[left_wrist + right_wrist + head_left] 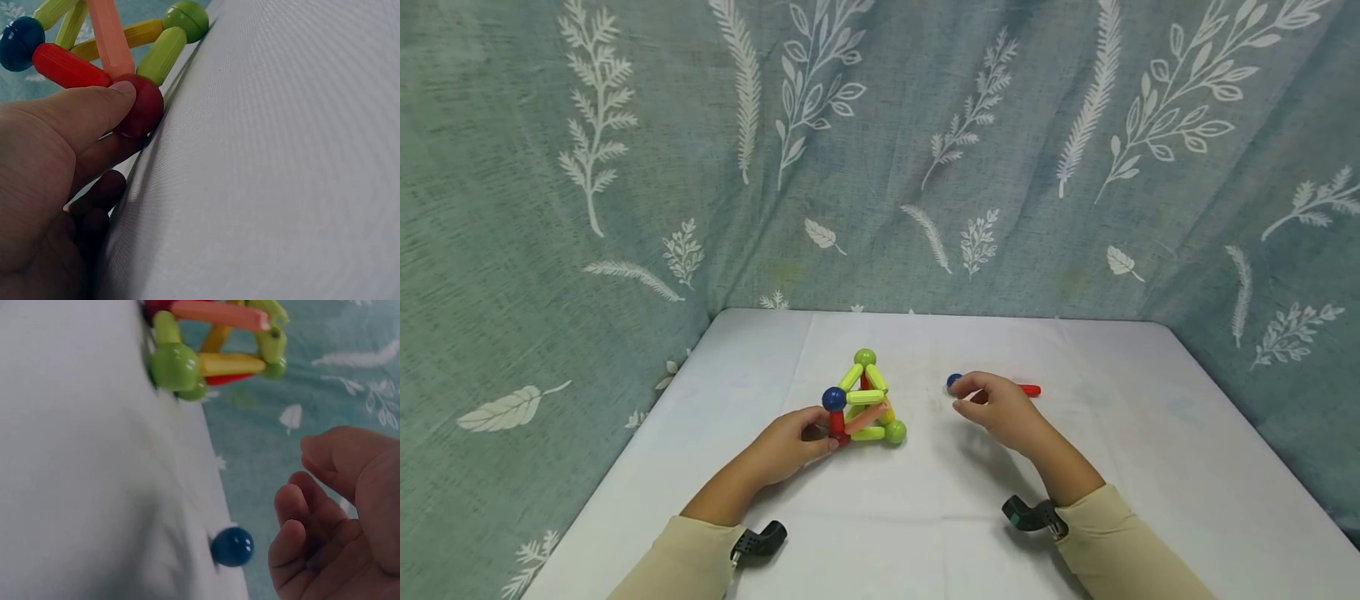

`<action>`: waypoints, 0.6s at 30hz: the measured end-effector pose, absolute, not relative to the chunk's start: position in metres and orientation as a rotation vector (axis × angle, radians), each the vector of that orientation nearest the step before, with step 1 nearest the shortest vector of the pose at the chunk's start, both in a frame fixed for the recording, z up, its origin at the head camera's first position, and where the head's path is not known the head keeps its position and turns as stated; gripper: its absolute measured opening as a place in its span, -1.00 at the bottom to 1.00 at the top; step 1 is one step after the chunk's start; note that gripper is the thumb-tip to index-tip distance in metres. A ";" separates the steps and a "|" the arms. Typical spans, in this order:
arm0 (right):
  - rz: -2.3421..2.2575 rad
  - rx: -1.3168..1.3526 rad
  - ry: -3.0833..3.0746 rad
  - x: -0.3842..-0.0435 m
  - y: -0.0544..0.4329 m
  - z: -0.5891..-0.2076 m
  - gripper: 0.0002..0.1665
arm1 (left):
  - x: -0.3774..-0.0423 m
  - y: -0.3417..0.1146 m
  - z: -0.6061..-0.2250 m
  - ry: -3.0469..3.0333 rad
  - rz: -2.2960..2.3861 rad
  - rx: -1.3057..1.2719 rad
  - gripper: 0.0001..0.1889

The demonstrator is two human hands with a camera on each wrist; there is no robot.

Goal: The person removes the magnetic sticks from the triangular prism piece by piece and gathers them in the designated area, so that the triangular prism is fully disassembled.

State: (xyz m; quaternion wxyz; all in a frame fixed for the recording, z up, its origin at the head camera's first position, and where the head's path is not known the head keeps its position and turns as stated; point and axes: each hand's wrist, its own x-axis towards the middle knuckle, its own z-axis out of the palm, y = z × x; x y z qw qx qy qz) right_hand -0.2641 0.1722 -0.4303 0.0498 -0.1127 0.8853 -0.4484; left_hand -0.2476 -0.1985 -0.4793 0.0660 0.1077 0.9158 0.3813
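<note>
A frame of coloured rods and balls, like a magnetic building toy, stands on the white table left of centre. My left hand (790, 446) pinches its red ball (147, 109) at the lower near corner, thumb on top. From that corner a red rod (69, 65) leads to a blue ball (833, 399), and a salmon rod (112, 37) slants away. Green balls (895, 432) and yellow-green rods (867, 397) form other parts. My right hand (1003, 412) hovers empty, fingers loosely bent, near a loose blue ball (232, 547) and apart from it.
A loose red rod (1032, 390) lies behind the right hand, partly covered by it. Leaf-patterned green-blue cloth (880, 167) hangs behind and beside the white-covered table (940, 533). Each wrist wears a black camera mount (1028, 514).
</note>
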 end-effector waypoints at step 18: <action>-1.257 -0.618 2.681 -0.249 0.112 -0.436 -0.73 | -0.247 -0.200 -0.478 2.758 1.148 0.359 -0.72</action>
